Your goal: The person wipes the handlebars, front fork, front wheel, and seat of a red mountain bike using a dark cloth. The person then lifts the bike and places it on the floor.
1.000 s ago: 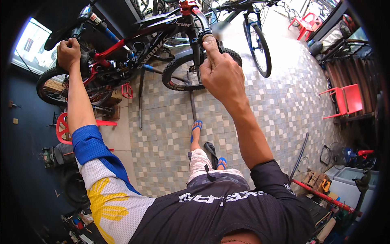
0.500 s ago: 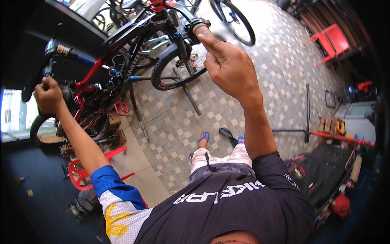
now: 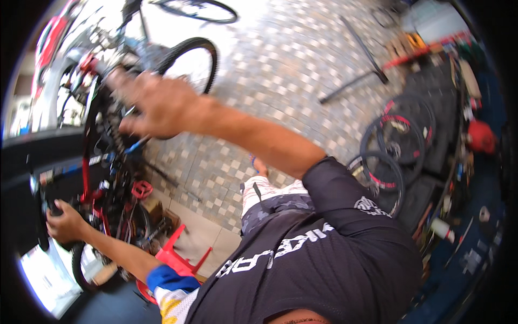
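**Both arms extended, hands apart**

I see my right arm reaching up and left, elbow nearly straight, right hand [image 3: 156,105] blurred, knuckles toward the camera, fingers partly curled. My left arm stretches low to the left; left hand [image 3: 65,222] closed in a fist-like grasp, wrist straight.
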Available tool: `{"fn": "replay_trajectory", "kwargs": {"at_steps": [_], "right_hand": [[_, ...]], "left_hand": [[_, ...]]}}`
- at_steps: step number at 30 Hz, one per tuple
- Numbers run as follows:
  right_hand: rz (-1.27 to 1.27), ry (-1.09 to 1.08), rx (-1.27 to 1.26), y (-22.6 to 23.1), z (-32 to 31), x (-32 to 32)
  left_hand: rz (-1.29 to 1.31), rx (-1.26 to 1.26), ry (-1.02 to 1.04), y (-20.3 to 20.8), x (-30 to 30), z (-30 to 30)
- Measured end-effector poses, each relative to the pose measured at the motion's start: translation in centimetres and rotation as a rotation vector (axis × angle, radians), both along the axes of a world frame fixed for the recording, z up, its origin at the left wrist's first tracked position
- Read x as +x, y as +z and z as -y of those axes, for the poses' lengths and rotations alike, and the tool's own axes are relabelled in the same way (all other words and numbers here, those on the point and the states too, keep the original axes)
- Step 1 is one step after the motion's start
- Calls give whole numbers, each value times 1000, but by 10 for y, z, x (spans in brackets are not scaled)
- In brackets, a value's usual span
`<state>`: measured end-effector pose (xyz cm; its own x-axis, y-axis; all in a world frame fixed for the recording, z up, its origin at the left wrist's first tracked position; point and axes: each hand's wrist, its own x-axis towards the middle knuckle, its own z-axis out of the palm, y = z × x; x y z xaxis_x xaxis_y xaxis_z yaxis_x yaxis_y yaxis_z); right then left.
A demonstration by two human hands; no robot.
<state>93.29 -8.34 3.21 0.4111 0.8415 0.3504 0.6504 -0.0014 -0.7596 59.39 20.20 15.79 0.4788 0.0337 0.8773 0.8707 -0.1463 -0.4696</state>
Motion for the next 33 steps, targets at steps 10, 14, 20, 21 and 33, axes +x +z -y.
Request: {"fn": "replay_trajectory", "kwargs": {"at_steps": [10, 14, 20, 21, 33], "right_hand": [[-714, -379, -623, -411, 301, -40], [-925, -656, -919, -609, 437, -107], [-1120, -779, -1160, -812, 487, -139], [-1110, -824, -1126, -840, 484, -139], [-701, -932, -1302, -1002, 412, -113]], "left_hand": [[-823, -2300, -465, -536, 107, 397], [-1230, -2414, -554, -612, 97, 469], [-1530, -1970, -476, -709, 69, 460], [-1501, -1974, -513, -714, 77, 462], [-1681, -1832, -538, -733, 125, 456]]}}
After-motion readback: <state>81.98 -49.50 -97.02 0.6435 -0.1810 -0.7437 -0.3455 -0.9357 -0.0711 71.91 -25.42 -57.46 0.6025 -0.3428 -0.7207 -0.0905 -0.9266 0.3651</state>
